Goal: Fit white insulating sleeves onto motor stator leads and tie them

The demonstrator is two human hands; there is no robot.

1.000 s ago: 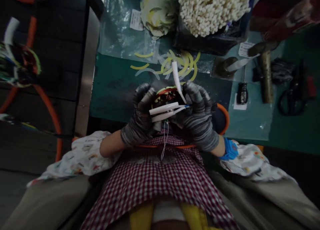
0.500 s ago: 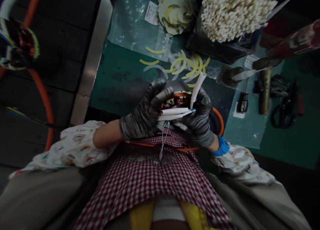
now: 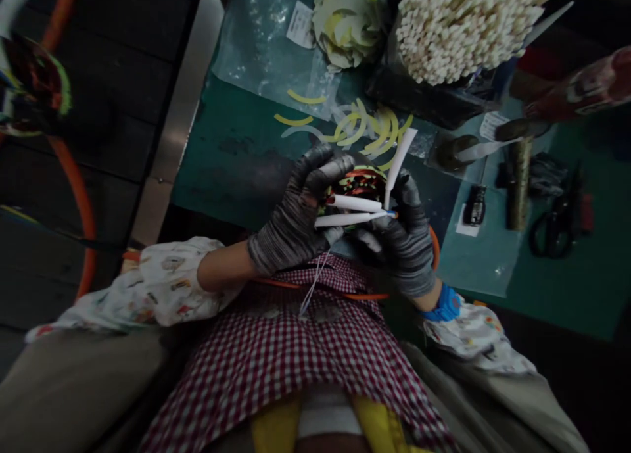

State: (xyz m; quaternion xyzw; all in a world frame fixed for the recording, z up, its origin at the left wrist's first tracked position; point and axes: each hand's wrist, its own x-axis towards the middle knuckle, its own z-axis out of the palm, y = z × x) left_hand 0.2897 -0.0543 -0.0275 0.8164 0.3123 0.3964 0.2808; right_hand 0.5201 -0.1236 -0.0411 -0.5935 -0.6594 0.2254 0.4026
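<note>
Between my gloved hands, close to the apron, is a motor stator (image 3: 363, 177) with copper windings and yellow-green insulation at its rim. My left hand (image 3: 298, 213) is closed around its left side, fingers over the top edge. My right hand (image 3: 408, 242) grips the right side, its fingertips by the lead wires. Two white sleeves (image 3: 357, 204) lie across the front of the windings, and a third white sleeve (image 3: 401, 157) sticks up beside my right hand. A thin white string (image 3: 315, 283) hangs below. The stator's underside is hidden by my hands.
Loose yellow curved strips (image 3: 384, 131) lie beyond the stator on the green mat (image 3: 221, 150). Behind are a pile of pale strips (image 3: 349, 29) and a bundle of white tubes (image 3: 463, 32). Rightward lie a screwdriver (image 3: 476, 205), a metal cylinder (image 3: 518, 183) and scissors (image 3: 557, 219). Another stator (image 3: 42, 78) is far left.
Both hands and the stator have shifted slightly right. The stator is tilted so more windings show, and the white sleeves have moved right with it. The string's lower end now hangs further left.
</note>
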